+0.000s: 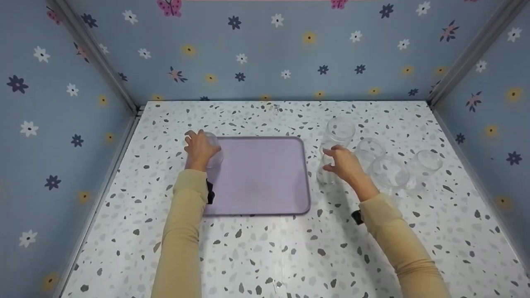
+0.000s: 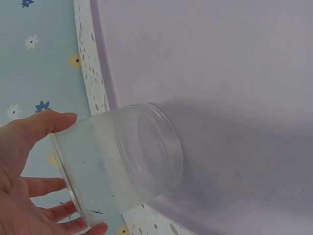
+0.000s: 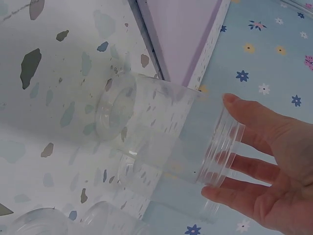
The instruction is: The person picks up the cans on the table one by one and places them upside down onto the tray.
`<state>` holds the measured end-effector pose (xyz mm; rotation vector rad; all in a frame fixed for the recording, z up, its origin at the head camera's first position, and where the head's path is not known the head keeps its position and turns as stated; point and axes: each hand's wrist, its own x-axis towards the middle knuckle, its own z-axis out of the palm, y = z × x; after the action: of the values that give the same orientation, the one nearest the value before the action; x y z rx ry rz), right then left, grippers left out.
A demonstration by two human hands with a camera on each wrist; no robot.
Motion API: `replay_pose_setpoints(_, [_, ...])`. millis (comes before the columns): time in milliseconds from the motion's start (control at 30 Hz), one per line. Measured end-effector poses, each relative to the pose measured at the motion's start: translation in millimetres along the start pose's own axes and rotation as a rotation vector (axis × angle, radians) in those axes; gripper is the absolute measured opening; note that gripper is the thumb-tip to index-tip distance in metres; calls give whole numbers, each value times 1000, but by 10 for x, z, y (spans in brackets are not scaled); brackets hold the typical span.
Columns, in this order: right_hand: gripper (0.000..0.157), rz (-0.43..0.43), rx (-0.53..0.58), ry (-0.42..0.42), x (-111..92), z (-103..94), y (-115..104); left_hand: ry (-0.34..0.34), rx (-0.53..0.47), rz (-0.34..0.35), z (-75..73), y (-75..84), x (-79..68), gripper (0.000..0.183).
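Note:
My left hand [image 1: 200, 150] is at the far left corner of a lilac tray [image 1: 256, 176]. Its thumb and fingers grip the upper end of a clear jar [image 2: 132, 152], whose other end meets the tray in the left wrist view. To the right of the tray, my right hand [image 1: 348, 166] holds a second clear jar [image 3: 156, 122]. Thumb and fingertips are round its ridged rim [image 3: 222, 147] in the right wrist view. That jar's far end appears at the speckled tabletop; whether it touches cannot be told.
More clear jars stand to the right: one behind my right hand [image 1: 340, 129], others beside it [image 1: 389, 171], and one farther right [image 1: 429, 160]. The speckled table [image 1: 265, 252] is bounded by flowered blue panels [image 1: 265, 49] at the back and both sides.

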<state>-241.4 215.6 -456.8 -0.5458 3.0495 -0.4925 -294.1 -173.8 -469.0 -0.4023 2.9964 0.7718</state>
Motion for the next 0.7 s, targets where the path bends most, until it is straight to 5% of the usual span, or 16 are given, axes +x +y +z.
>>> replay_pose_setpoints(700, [49, -17, -32, -5, 18, -15, 12, -62, 56, 22, -15, 2, 128, 78])
